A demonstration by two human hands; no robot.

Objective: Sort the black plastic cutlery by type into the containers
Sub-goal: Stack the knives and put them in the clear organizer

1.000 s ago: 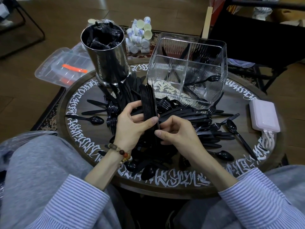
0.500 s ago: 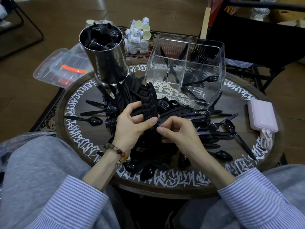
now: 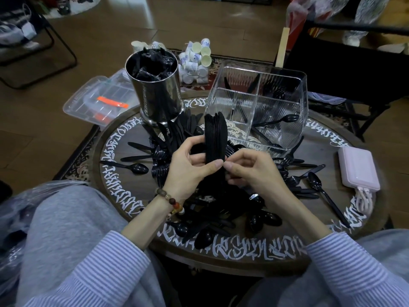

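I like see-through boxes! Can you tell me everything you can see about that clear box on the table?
The clear box looks like ribbed, see-through plastic with rounded corners and an open top. Inner walls split it into compartments. It stands upright on the far right part of the round table, beside the metal canister. A few black pieces stand or lean inside; one spoon is plain to see. Loose cutlery lies against its near side. Neither hand touches it.

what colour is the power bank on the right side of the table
Pale pink, the power bank has white cables at its near end; the head view shows it.
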